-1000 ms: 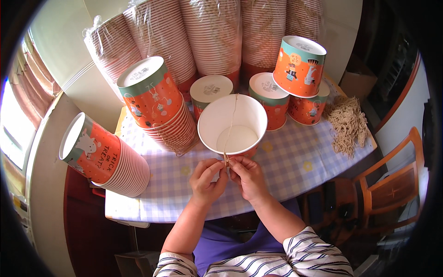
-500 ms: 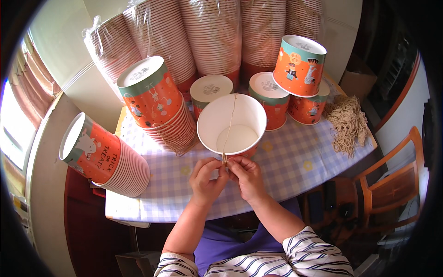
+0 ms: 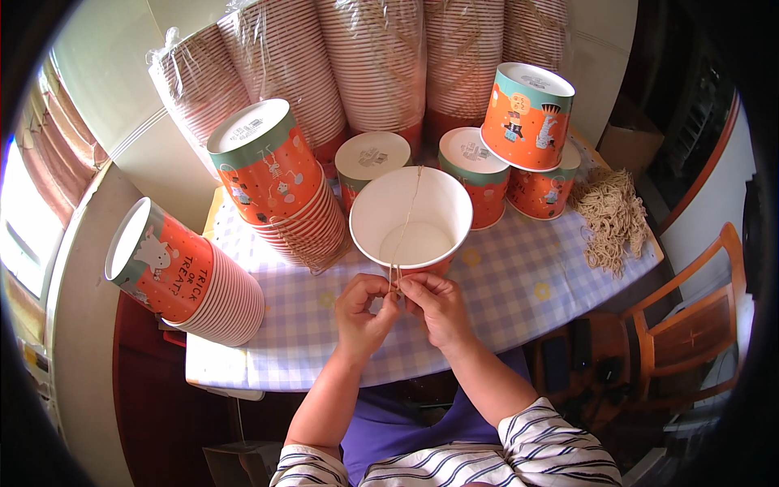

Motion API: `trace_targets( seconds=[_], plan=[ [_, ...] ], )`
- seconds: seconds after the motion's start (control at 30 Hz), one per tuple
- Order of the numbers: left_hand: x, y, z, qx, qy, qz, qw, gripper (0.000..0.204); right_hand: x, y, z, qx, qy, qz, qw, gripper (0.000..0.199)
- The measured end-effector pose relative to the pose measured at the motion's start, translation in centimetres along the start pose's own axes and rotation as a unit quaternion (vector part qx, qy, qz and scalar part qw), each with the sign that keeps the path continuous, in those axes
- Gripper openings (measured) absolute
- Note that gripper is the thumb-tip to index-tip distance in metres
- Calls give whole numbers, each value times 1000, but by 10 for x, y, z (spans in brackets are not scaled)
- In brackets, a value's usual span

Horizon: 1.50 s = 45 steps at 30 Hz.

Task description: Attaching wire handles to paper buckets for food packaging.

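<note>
A paper bucket [image 3: 434, 213], white inside and orange outside, stands mouth up in front of me. Thin tan string [image 3: 413, 204] runs across its mouth from the far rim to the near rim. Just below the near rim, my left hand [image 3: 365, 315] pinches the string between thumb and fingers. Close beside it, my right hand [image 3: 441, 310] pinches the string as well, fingertips nearly touching the left ones. The exact loop or knot between the fingertips is too small to make out.
Nested bucket stacks [image 3: 213, 280] stand at the left, one with string draped over it [image 3: 320, 258]. Upturned buckets [image 3: 473, 174] sit behind and right. A heap of tan string [image 3: 610, 217] lies at the table's right. Plastic-wrapped stacks [image 3: 369, 65] line the back; a wooden chair [image 3: 686, 329] stands right.
The bucket has shifted slightly to the right with the string across it. Both hands stay pinched at the near rim, with small finger movements.
</note>
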<state>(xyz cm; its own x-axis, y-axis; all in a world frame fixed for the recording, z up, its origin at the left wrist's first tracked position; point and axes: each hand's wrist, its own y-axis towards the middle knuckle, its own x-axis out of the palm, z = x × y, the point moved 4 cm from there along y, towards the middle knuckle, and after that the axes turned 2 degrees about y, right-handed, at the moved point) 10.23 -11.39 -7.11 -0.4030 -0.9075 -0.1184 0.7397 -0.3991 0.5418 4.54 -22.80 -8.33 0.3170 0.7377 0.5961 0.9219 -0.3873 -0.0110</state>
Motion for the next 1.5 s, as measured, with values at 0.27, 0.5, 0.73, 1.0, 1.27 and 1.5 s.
trace_targets(
  seconds=[0.27, 0.5, 0.73, 1.0, 1.27, 1.5],
  plan=[
    [-1, 0, -3, -57, -116, 21, 991, 13, -5, -2, -1, 7, 16, 24, 1000, 7],
    [4, 3, 5, -73, -193, -34, 978, 21, -5, -2, 1, -15, 3, -18, 1000, 9],
    [5, 1, -4, -79, -113, -23, 990, 16, -3, -4, -1, -98, -83, -18, 992, 11],
    [1, 0, -7, -78, -85, 6, 993, 6, -3, -6, -5, -191, -178, 13, 965, 11],
    [1, 0, -9, -102, -132, 1, 986, 8, -4, -7, -3, -212, -212, 32, 953, 10],
    [11, 1, -5, -139, -179, -35, 973, 14, -2, -9, -7, -242, -222, 18, 944, 10]
  ],
)
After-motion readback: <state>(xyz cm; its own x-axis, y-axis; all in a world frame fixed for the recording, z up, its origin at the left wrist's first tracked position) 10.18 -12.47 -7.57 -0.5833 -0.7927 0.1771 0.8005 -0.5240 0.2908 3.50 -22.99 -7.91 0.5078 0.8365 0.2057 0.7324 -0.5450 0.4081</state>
